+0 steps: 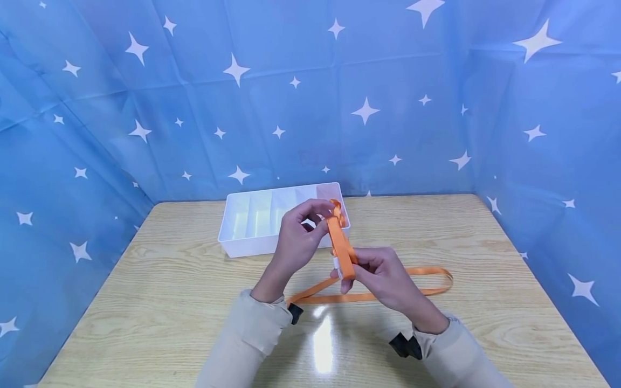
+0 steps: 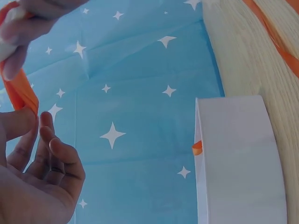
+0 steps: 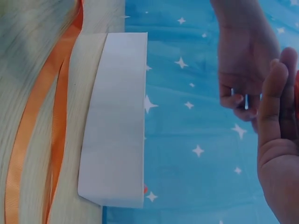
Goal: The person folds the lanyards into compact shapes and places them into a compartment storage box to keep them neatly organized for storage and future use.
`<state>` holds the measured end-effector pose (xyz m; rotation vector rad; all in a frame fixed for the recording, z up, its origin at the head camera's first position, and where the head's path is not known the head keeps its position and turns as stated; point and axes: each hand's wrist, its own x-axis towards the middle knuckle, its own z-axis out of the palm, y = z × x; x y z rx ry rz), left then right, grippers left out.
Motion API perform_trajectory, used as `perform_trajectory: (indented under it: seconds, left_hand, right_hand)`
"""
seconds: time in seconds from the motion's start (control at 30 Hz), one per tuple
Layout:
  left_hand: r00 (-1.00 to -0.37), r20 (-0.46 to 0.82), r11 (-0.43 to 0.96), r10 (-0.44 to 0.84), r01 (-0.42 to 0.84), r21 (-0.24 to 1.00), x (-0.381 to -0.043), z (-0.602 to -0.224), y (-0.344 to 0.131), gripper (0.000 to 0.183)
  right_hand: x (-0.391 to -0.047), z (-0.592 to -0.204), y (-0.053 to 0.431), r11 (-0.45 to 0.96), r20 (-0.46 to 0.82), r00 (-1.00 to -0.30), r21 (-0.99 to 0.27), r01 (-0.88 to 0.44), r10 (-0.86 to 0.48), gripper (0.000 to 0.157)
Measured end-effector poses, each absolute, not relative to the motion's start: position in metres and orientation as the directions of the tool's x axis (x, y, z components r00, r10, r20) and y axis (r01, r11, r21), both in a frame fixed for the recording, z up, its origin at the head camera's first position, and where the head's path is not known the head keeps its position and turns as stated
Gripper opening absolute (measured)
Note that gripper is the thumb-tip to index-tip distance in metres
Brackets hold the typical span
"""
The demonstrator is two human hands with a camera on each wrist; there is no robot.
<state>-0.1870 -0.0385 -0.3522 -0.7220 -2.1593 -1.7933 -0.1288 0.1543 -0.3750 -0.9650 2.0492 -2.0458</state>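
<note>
Both hands hold a folded orange ribbon [image 1: 341, 245] up over the table, stretched between them. My left hand [image 1: 303, 231] pinches its upper end between thumb and finger, in front of the white box's right end. At the lower end my right hand [image 1: 383, 275] grips the ribbon together with a small white piece [image 1: 337, 264], partly hidden by ribbon and fingers. In the left wrist view the ribbon [image 2: 21, 91] runs taut between the left hand [image 2: 46, 172] and the right hand's fingers. The right wrist view shows only a sliver of ribbon [image 3: 297, 88] beside the fingers.
A white box [image 1: 249, 245] with several compartments stands at the table's back; orange ribbon shows at its right end. A long loop of orange ribbon [image 1: 349, 298] lies on the wooden table [image 1: 160, 302] below the hands. A blue star-patterned curtain [image 1: 291, 124] surrounds the table.
</note>
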Motion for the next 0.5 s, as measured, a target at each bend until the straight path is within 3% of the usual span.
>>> perform_trajectory:
  seconds: [0.5]
  left_hand:
    - [-0.786, 0.555, 0.123, 0.273, 0.6, 0.79, -0.181, -0.364, -0.03, 0.021]
  right_hand:
    - [-0.129, -0.37, 0.157, -0.147, 0.464, -0.773, -0.882, -0.447, -0.433, 0.021]
